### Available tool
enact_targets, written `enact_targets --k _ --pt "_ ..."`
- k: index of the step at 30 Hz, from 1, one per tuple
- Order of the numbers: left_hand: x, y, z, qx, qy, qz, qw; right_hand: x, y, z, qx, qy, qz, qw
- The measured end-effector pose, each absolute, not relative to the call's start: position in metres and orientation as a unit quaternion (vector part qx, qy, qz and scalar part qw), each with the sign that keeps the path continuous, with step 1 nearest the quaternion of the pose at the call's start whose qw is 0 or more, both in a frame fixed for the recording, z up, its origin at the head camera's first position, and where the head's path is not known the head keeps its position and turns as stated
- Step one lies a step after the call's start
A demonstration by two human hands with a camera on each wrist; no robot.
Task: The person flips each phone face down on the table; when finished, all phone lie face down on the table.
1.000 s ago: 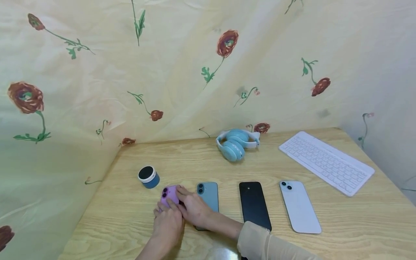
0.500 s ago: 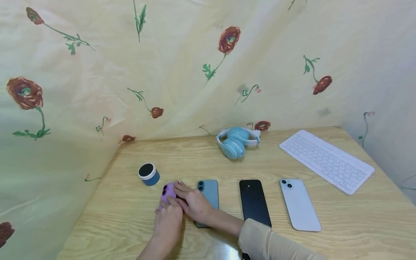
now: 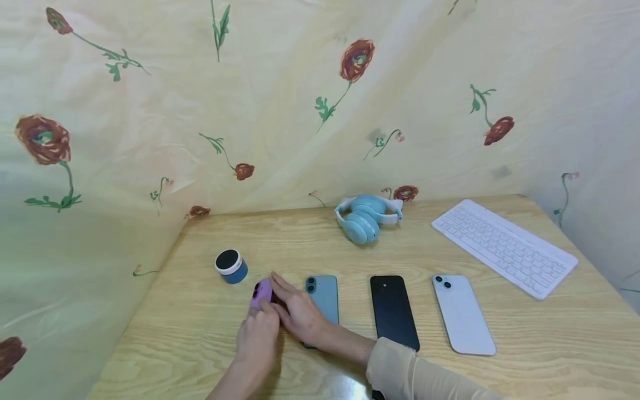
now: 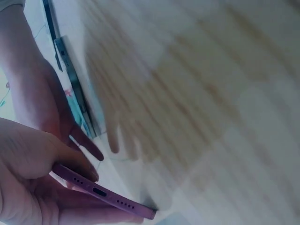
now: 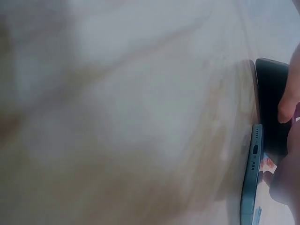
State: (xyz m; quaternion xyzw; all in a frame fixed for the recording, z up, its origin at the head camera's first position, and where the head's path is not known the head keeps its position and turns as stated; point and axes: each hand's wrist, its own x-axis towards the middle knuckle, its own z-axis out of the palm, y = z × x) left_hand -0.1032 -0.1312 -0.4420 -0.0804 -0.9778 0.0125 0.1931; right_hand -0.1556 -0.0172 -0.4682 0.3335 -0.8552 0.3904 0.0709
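Well, the purple phone (image 3: 261, 293) is in your two hands, over the left part of the table (image 3: 175, 333), near the round speaker (image 3: 231, 266) and just left of the blue phone (image 3: 325, 300). It sits tilted, not flat like the blue one. It should feel quite light in two hands. It looks hard and stiff, so it should not bend when you squeeze. Its back looks smooth, so it may slip, and it could crack if it falls. Good places to hold it are the long sides and the end near you, away from the camera bumps.

Your left hand (image 3: 257, 333) pinches that near end. The left wrist view shows it best: your thumb is on one face, your fingers are on the other, and the thin phone fills the gap between them. The end with the small holes shows there. Your right hand (image 3: 302, 316) is at the right side of the phone. Its fingers look straight, and the tips touch the edge by the top corner. Its thumb is lower down, and I cannot tell if it presses on the phone
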Motion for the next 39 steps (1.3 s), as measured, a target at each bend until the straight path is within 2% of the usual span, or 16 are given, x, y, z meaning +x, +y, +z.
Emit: enact_targets --k 3,8,11,19,25,32,39 --pt "-0.103 -0.134 -0.437 -0.086 -0.981 -0.017 0.173 -0.156 -0.019 -0.467 0.319 -0.856 0.401 0.067" --pt "-0.104 -0.137 -0.428 -0.075 -0.988 -0.086 0.101 -0.156 -0.023 -0.463 0.309 -0.854 0.414 0.059" --pt "-0.105 -0.138 -0.424 -0.07 -0.987 -0.12 0.077 -0.156 -0.025 -0.462 0.293 -0.854 0.426 0.05" --pt "-0.109 -0.145 -0.424 -0.059 -0.977 -0.194 0.065 -0.154 -0.026 -0.466 0.264 -0.851 0.455 0.009" --pt "-0.113 -0.156 -0.424 -0.105 -0.964 -0.237 0.059 -0.155 -0.027 -0.469 0.27 -0.852 0.448 0.009" --pt "-0.116 -0.165 -0.423 -0.134 -0.958 -0.249 -0.044 -0.153 -0.028 -0.467 0.283 -0.869 0.406 0.009" --pt "-0.117 -0.177 -0.428 -0.126 -0.954 -0.261 -0.083 -0.149 -0.034 -0.464 0.274 -0.899 0.343 0.005"
